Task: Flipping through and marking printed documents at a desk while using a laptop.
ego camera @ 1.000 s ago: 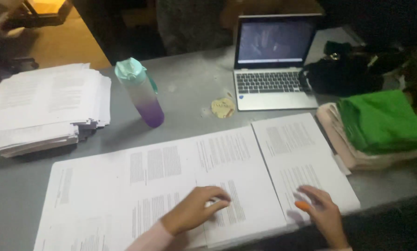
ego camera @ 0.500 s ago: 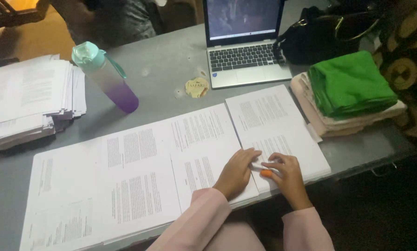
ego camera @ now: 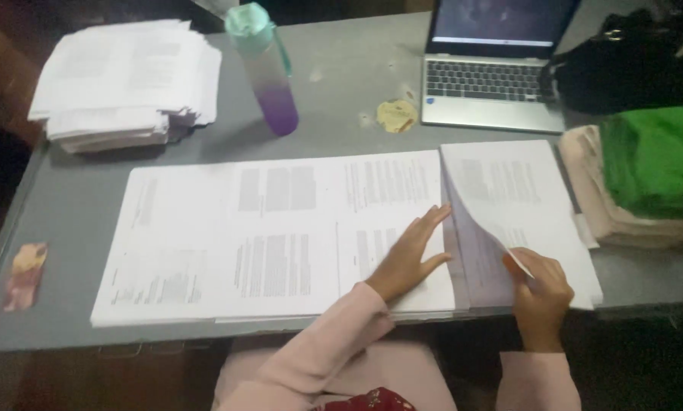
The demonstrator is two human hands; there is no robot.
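I press my left hand [ego camera: 408,259] flat and open on the printed sheets [ego camera: 280,236] to steady them; my right hand [ego camera: 541,293] pinches the lifted page [ego camera: 501,205], separating it from the stack.

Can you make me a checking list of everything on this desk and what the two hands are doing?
Surface: grey desk, with stains near the laptop.
Job's things: row of printed sheets lying flat; top sheet of the rightmost pile lifted and curling.
Clutter: stack of papers at back left; bottle with mint lid and purple base, upright; open laptop; black bag; green cloth on folded beige cloth; small yellowish scrap; worn scrap at left edge.
Hands: left hand flat on the printed sheets; right hand has a grip on the top sheet.
Cables: nothing seen.
Surroundings: dark, unclear.
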